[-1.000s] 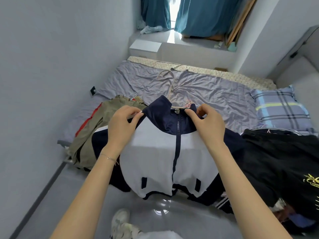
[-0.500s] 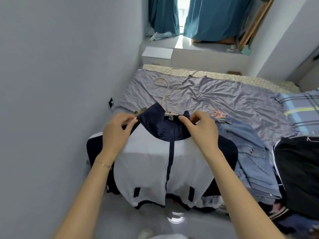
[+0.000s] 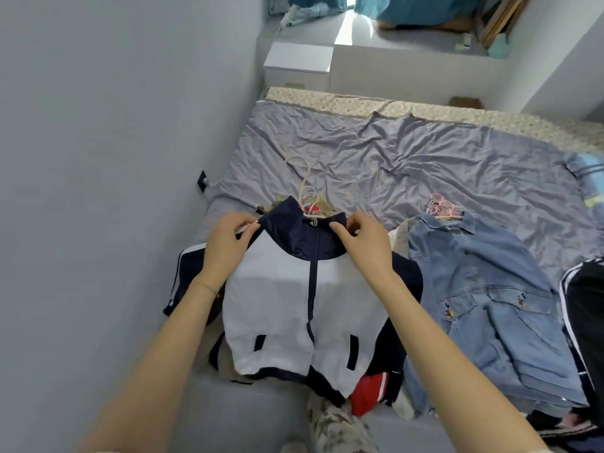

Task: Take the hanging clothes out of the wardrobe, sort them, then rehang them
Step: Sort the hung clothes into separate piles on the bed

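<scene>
A: We stand at the edge of a bed [image 3: 408, 165] with a wrinkled grey-lilac sheet, a pale grey wall close on our left and teal curtains [image 3: 415, 8] far ahead past a white ledge.

B: And what do we hold?

A: A white zip jacket [image 3: 294, 305] with a navy collar, laid front-up at the near edge of the bed on top of a heap of other clothes. Our left hand [image 3: 225, 250] is closed on the shoulder seam left of the collar, pinching the fabric between thumb and fingers. Our right hand [image 3: 366, 246] pinches the collar's right side in the same way.

B: Is it on a hanger?

A: A pale hanger hook [image 3: 302, 173] rises from behind the collar and lies on the sheet, with a few more hooks bunched just under it. Whether the pale one belongs to this jacket we cannot tell for sure.

B: What lies beside it?

A: A denim shirt [image 3: 490, 295] just to the right, flat on the bed, with pink hanger hooks [image 3: 441, 207] at its collar. Farther right, at the frame's edge, is a black garment [image 3: 585, 308] with white stripes. A red piece [image 3: 369, 392] pokes out beneath the jacket's hem.
</scene>
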Available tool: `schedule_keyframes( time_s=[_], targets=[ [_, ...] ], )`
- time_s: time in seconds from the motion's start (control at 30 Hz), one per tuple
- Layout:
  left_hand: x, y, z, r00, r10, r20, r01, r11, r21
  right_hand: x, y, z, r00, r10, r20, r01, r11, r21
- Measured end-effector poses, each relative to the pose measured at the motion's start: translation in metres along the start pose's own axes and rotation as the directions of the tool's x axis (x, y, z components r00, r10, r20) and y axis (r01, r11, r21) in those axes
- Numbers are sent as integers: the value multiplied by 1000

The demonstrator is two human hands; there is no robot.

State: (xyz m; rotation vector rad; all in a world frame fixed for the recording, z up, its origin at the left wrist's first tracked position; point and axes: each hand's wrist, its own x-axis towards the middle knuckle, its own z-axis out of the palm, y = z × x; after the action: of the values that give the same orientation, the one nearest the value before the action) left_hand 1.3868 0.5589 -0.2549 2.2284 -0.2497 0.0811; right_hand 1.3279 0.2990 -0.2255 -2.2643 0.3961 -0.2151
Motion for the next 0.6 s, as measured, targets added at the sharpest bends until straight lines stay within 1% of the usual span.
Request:
schedule_keyframes(
  time_s=[0.07, 0.2, 0.3, 0.47, 0.6],
  targets=[
    [35, -25, 28, 999, -45, 24, 44, 998, 34, 39, 23, 25, 999, 28, 43, -26, 999, -30],
    [105, -79, 91, 982, -144, 123, 125, 981, 147, 115, 75, 76, 987, 134, 85, -128, 989, -78],
    [148, -120, 135, 965, -172, 199, 126, 966, 226, 164, 114, 115, 973, 187, 131, -171, 977, -126],
    [192, -177, 194, 958, -237, 164, 178, 934, 311, 221, 164, 174, 955, 215, 205, -185, 970, -158],
    [211, -207, 223, 936, -312, 166, 232, 898, 375, 251, 190, 208, 930, 232, 285, -187, 967, -176]
  ],
)
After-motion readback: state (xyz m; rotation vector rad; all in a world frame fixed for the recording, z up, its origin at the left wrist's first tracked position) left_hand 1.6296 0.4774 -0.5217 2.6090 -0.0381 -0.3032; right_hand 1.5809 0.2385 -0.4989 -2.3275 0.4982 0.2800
